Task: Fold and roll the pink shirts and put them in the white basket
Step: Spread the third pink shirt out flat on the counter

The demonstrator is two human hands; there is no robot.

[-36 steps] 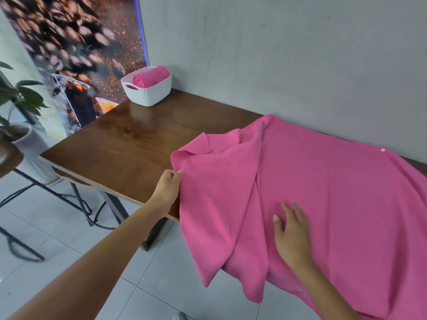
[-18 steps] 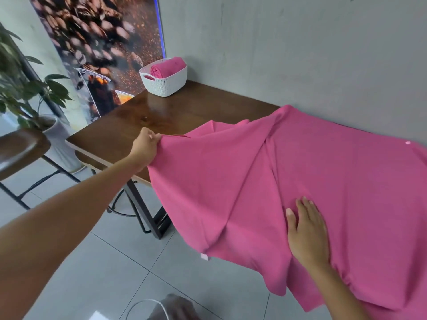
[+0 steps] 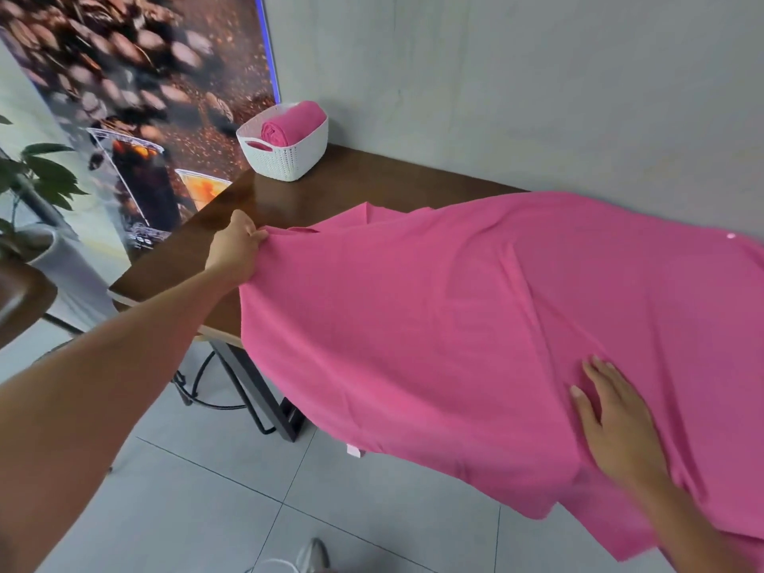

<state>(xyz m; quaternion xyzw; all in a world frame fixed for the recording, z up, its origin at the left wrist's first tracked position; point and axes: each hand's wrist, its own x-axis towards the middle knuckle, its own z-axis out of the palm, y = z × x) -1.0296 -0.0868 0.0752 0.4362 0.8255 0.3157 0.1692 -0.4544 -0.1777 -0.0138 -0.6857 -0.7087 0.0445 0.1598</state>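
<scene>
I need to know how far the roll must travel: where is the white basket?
The white basket sits at the table's far left corner by the wall, beyond the left hand.

Single head cam, wide-angle, worn by person. Looks fwd and down across table [image 3: 330, 192] toward wall [image 3: 537, 84]; floor [image 3: 198, 502] in lower frame. Close range: forearms enter from bottom edge. No 2nd view.
</scene>
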